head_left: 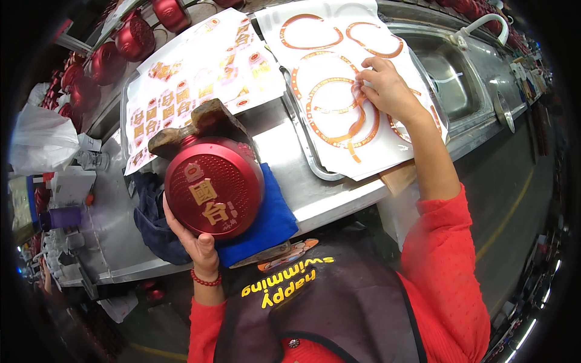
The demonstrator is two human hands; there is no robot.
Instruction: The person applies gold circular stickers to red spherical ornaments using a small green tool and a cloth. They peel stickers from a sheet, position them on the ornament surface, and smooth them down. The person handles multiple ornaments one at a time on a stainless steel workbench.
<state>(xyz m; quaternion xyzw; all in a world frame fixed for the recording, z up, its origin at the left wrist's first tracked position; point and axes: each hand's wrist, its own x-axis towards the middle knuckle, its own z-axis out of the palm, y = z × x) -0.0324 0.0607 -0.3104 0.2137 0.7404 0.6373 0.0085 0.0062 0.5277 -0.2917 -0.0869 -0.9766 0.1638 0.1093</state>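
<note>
My left hand (203, 251) supports the lower left side of a round, dark red bottle (200, 169), its thumb apart from the fingers. Gold decals mark the bottle's dotted face, and its far end rests against a worn brown cradle (215, 118). Over at the right, my right hand (387, 88) is above a white sheet (336, 60) printed with curved orange bands. Its bent fingertips come together on a thin orange decal strip (361, 121), which trails down over the other bands.
Another sheet with gold and red decals (181, 91) lies on a tray at the left. Blue cloth (269, 209) and dark cloth (154, 218) lie under the bottle. A sink (451, 78) with a faucet (490, 24) is at far right. Several red bottles (133, 36) stand at the back left.
</note>
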